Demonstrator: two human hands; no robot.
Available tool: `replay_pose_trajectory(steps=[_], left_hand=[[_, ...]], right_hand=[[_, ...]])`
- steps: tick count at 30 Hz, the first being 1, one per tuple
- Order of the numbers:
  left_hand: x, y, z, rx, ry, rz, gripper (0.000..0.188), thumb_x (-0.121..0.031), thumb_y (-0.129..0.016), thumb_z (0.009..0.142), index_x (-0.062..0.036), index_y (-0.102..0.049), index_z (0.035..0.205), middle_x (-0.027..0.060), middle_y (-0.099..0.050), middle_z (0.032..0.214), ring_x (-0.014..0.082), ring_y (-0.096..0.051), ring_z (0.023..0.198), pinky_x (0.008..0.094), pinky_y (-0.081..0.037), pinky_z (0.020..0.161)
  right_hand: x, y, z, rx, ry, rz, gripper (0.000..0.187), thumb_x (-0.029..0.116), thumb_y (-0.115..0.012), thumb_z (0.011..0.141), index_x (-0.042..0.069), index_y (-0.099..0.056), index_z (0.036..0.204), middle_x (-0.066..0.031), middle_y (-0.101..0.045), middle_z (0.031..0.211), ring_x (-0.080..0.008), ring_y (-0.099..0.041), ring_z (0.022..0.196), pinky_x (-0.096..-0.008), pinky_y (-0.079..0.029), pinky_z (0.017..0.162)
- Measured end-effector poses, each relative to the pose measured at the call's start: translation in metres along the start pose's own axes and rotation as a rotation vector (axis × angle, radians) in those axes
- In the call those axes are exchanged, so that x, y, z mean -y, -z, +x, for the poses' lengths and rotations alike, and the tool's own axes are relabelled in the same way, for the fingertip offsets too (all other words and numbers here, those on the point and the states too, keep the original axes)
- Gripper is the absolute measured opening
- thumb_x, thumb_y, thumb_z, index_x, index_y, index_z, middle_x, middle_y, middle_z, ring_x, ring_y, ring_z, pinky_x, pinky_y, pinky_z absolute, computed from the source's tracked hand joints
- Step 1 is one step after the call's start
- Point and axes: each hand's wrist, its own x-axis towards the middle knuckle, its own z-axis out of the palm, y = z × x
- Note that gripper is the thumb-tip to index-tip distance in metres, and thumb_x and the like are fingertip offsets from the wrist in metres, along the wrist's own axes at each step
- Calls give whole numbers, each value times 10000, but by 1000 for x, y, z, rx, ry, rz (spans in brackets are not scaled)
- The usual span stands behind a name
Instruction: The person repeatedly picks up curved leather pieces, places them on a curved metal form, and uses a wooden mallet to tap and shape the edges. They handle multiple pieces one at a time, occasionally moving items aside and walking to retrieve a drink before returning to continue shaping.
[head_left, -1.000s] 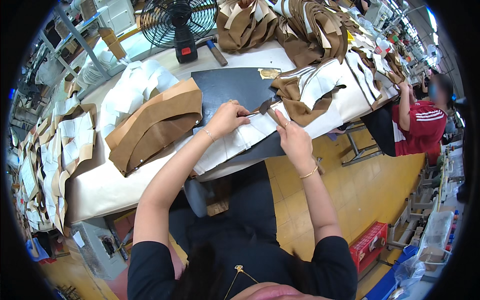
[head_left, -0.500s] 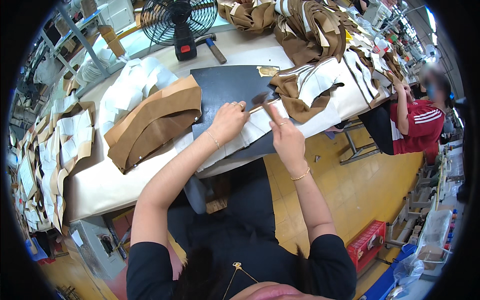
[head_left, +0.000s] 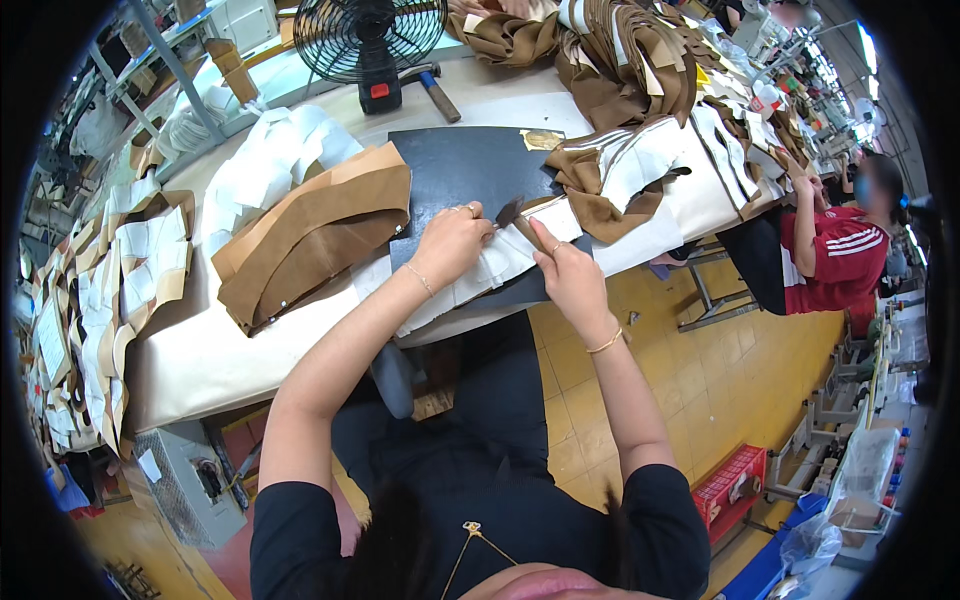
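Workshop interior, with yellow tiled floor (head_left: pixel 650 370) and a long table (head_left: pixel 190 385) under a pale cover, its edges bent by the lens. Items, as they lie before you:

Dark board (head_left: pixel 455 170), flat on the table directly ahead of you, a torn tan patch near its far right corner.

White-faced piece (head_left: pixel 512 262), one, lying slantwise over the near part of the board, beneath your hands.

Your left grip (head_left: pixel 455 243): fingers curled, resting at the piece's upper edge; whether they pinch it or only press it, you cannot tell from this angle.

Your right grip (head_left: pixel 575 275): closed around the wooden handle of a hammer (head_left: pixel 510 211), its dark head raised towards your left fingertips; contact with the piece unclear.

Second hammer (head_left: pixel 440 100), lying loose beside a black desk fan (head_left: pixel 375 45).

Brown panels (head_left: pixel 320 225), overlapping, to the left of the board; crumpled white pieces (head_left: pixel 275 165) behind them.

Brown-and-white piece (head_left: pixel 640 180), at the board's right.

Brown bundle (head_left: pixel 630 75), thick and layered, further back.

Person in a red top (head_left: pixel 850 248), beside the table to your right.

Red crate (head_left: pixel 733 490), low at your right.
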Motion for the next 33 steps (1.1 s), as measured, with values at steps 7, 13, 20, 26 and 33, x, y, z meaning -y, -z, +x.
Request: replay_pose_trajectory(steps=[7,13,20,26,33], left_hand=[[2,-1,-2,-85,101,-189,183,-167,-636,866,-41,-733,956,160,-633,905,358,-620,892,435,-497,798],[8,5,-17,-8,156,-266,204,-149,-675,844,-27,-732,997,170,-638,885,343,-612,875,418,-486,819],[0,2,-25,-60,45,-15,153,-131,-666,849,-21,-725,937,150,-611,893,329,-605,896,408,-489,810],[2,-5,-25,-75,66,-65,209,-176,-676,847,-26,-721,986,169,-611,914,350,-599,907,402,-490,814],[11,23,-21,107,274,-329,219,-124,-733,773,3,-738,950,164,-651,887,322,-633,878,400,-503,805]], right_hand=[[4,-8,0,46,-28,60,474,225,-589,938,323,-517,1396,-101,-623,777,-319,-634,633,-458,-521,601],[13,14,13,108,-18,-6,484,222,-600,930,311,-515,1398,-108,-638,793,-331,-649,661,-456,-529,615],[17,5,8,96,36,41,487,193,-599,927,286,-518,1398,-95,-633,777,-314,-639,633,-441,-521,585],[18,1,-1,174,3,-45,489,211,-544,942,297,-474,1419,-117,-659,820,-337,-664,672,-451,-545,600],[20,21,13,150,4,25,503,214,-576,935,291,-487,1424,-94,-632,780,-299,-641,641,-423,-531,586]])
